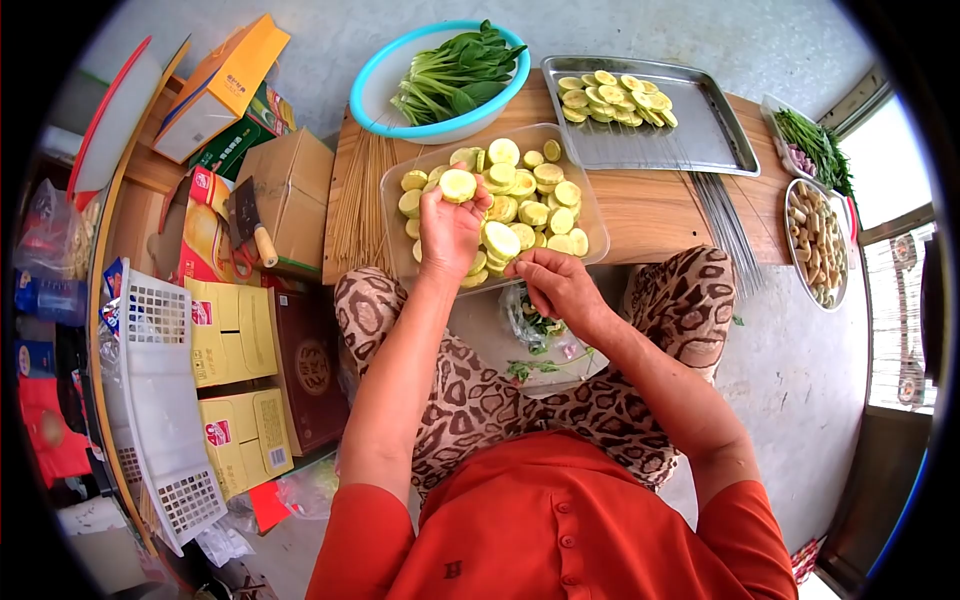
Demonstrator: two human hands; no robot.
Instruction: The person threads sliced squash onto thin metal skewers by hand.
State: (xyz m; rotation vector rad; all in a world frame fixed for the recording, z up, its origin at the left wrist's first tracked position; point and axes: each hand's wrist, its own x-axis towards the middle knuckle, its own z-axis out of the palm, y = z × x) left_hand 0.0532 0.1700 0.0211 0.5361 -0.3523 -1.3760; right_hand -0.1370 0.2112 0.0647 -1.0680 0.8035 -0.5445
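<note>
Left hand pinches squash slice above plastic tub; right hand has fingertips pressed together at tub's near rim, contents unclear. Risk: edge-only grip, likely slick slice, could drop.

Loc: food-prep area, home/shop unclr | cut veg | skewers | cleaver | ctns

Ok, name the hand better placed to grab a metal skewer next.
Right hand, probably: it's nearer the metal skewers, though its pinch may hold something; the left hand, farther away, holds a slice.
</note>
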